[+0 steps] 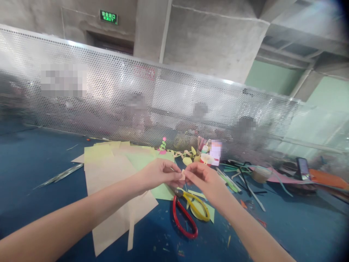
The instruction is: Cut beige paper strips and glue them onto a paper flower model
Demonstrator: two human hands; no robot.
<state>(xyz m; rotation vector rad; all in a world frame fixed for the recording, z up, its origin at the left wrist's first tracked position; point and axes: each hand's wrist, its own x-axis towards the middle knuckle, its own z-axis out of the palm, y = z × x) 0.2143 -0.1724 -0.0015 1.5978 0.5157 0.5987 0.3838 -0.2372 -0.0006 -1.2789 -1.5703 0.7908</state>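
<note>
Between my two hands is a small pale pink piece of paper (183, 175). The fingers of my left hand (160, 174) pinch its left side, and my right hand (202, 177) pinches it from the right. Just below my hands lie scissors with one red handle (177, 219) and one yellow handle (203, 213), their blades partly hidden. Under my left forearm spread large cream paper sheets (109, 193), with a light green sheet (162, 191) beside them.
A perforated metal screen (169, 98) stands behind the blue table (152, 242). Near it are a small green and pink cone (163, 146), yellow paper leaves (187, 161), a lit phone (215, 153) and a red-rimmed tape roll (206, 159). Strips and wires (251, 189) lie right.
</note>
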